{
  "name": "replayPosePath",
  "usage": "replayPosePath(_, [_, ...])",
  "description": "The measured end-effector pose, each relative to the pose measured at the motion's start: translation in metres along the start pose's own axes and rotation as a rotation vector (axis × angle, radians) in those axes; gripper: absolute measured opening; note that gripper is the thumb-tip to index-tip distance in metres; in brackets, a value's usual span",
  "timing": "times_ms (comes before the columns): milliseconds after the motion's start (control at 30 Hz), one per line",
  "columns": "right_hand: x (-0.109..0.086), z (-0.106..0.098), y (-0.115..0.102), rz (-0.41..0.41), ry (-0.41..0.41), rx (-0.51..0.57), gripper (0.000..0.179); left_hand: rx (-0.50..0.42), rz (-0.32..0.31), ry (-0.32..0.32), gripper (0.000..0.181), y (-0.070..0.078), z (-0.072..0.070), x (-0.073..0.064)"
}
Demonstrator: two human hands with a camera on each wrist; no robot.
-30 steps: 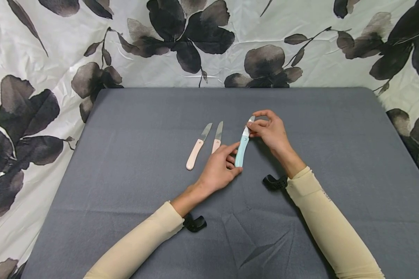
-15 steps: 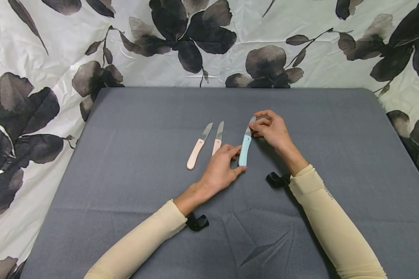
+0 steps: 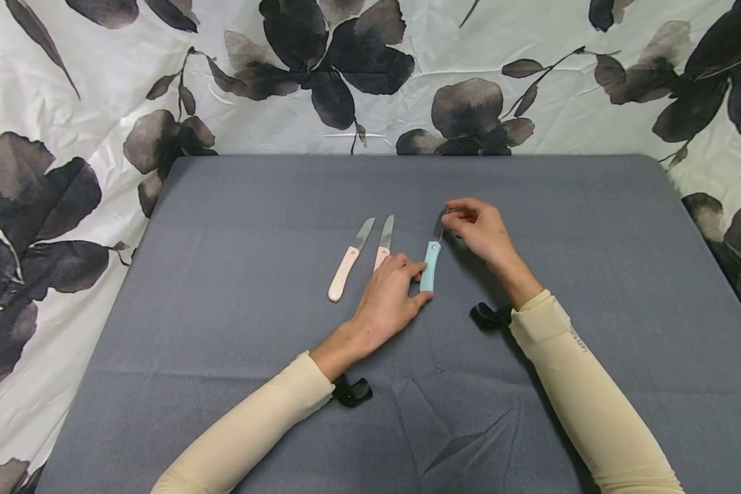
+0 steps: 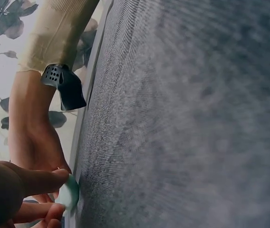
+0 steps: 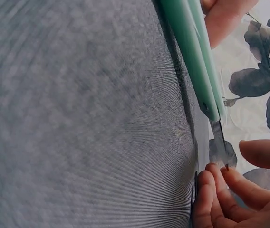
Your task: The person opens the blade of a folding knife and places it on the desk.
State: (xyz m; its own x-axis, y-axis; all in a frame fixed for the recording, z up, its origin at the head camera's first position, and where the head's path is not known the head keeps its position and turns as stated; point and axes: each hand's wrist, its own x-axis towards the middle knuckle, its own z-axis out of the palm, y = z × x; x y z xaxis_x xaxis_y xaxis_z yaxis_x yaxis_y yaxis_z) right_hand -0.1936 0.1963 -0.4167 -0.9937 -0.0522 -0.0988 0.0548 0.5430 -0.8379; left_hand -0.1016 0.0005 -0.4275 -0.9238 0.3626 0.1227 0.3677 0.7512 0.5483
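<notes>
My left hand [image 3: 387, 296] pinches the handle of a light-blue folding knife [image 3: 430, 266] between thumb and fingers. Its blade is unfolded and points away; the right wrist view shows the slotted handle [image 5: 192, 57] with its thin blade edge-on. My right hand [image 3: 478, 230] is at the blade tip. There, in the right wrist view, the fingertips [image 5: 225, 173] meet the tip while the thumb stands apart. Left of these hands lie two pink-handled folding knives with blades out: one in full view [image 3: 344, 274], the other [image 3: 383, 254] with its lower handle hidden behind my left hand.
A grey cloth covers the table [image 3: 234, 329], with creases near the front. Behind it hangs a white curtain [image 3: 370, 123] with dark flowers. A black wrist mount sits under each sleeve, the left one [image 3: 352, 392] low over the cloth.
The light-blue knife has turned about its length, its blade going from bright to dark and narrow. My right thumb has come off the blade; both hands have otherwise barely moved.
</notes>
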Motion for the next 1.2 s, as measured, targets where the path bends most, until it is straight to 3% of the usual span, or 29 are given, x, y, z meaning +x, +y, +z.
replayPosePath(167, [0.003, 0.000, -0.002, 0.011, 0.001, -0.099, 0.042, 0.032, 0.005, -0.008, 0.050, 0.001, -0.001, 0.004])
replayPosePath(533, [0.006, 0.000, -0.005, 0.021, -0.014, -0.189, 0.041, 0.153, -0.040, -0.027, 0.056, 0.005, -0.001, 0.005])
replayPosePath(967, [0.005, 0.003, -0.004, 0.004, -0.065, -0.265, 0.049, 0.151, -0.041, -0.020, 0.057, 0.003, 0.001, 0.004])
replayPosePath(1200, [-0.001, 0.002, -0.006, -0.009, -0.044, -0.280, 0.053, 0.105, -0.018, 0.005, 0.052, -0.005, -0.010, 0.000])
